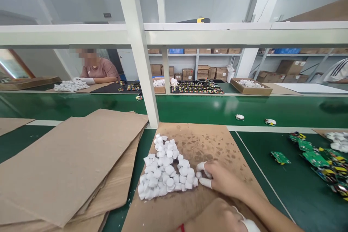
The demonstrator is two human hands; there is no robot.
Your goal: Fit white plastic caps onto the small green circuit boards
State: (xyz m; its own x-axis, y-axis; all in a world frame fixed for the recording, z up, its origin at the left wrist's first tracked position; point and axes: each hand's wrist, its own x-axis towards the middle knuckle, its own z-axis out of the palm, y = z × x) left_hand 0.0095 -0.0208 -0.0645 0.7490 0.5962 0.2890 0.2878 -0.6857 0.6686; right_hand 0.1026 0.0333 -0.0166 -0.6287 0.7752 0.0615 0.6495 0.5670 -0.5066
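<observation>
White pcs touching R hand, cardboard sheet margin around

No lettering can be read: the small dark plate on the pale wall and the brown cardboard cartons on the shelves are too blurred.

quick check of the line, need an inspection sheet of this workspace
surface: green workbench, with a cardboard sheet under the heap
job's things: heap of small white pieces, material unclear
clutter: stacked flattened cardboard at left, green circuit boards at right
grippers: right hand at the heap's edge, wearing white finger cots; left hand below it, red band at wrist
cables: nothing seen
surroundings: co-worker across the bench, cartons on shelves behind
</observation>
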